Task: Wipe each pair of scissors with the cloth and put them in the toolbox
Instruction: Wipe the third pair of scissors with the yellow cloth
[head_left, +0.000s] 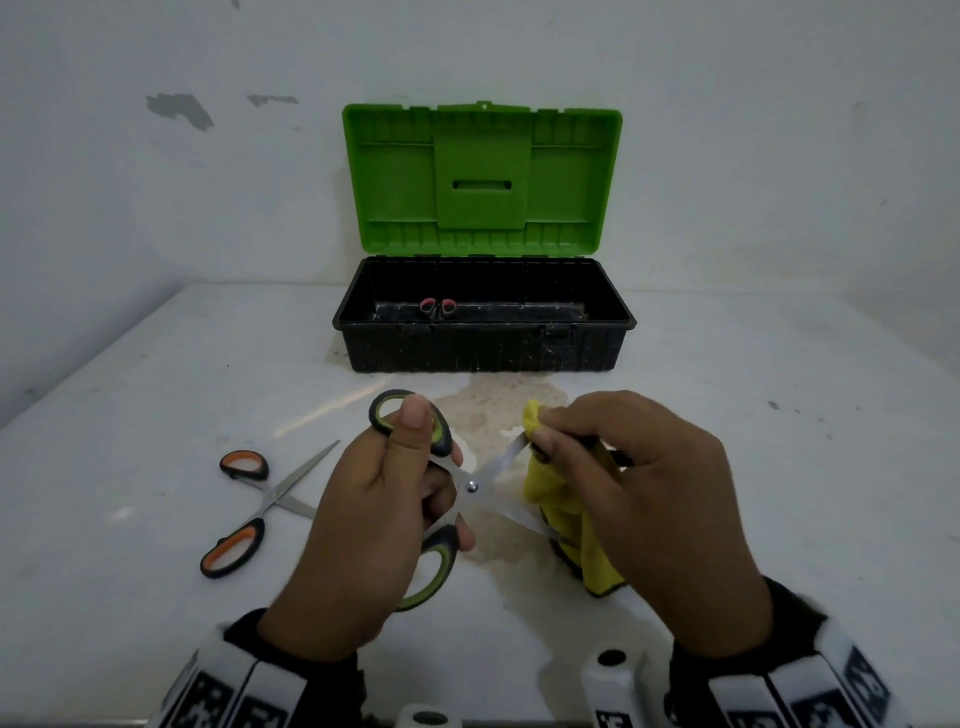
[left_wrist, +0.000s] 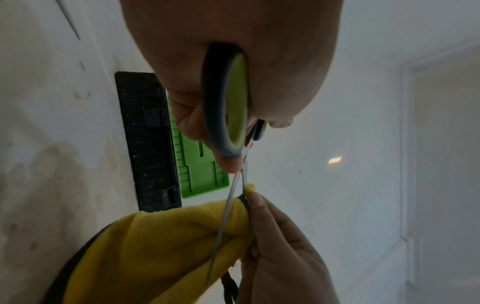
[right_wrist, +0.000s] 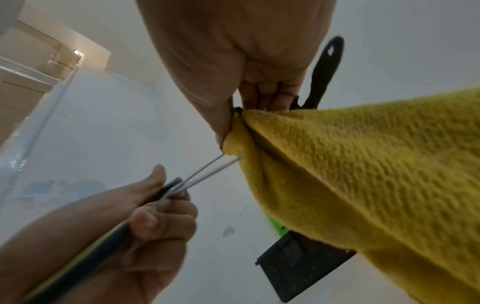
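My left hand (head_left: 384, 514) grips the green-and-black handles of a pair of scissors (head_left: 470, 486), blades spread open above the table. My right hand (head_left: 628, 478) pinches a yellow cloth (head_left: 566, 514) around the tip of the upper blade; the cloth hangs down over the lower blade. In the left wrist view the green handle (left_wrist: 233, 102) fills the palm and the blades (left_wrist: 228, 211) run into the cloth (left_wrist: 161, 246). In the right wrist view the cloth (right_wrist: 363, 174) drapes from my fingers. A black toolbox (head_left: 483, 343) stands behind, green lid (head_left: 483, 176) up, red-handled scissors (head_left: 438, 308) inside.
An orange-and-black pair of scissors (head_left: 254, 512) lies open on the white table (head_left: 779, 441) to the left of my hands. A brownish stain (head_left: 488, 405) spreads on the table in front of the toolbox. A white wall stands close behind the box.
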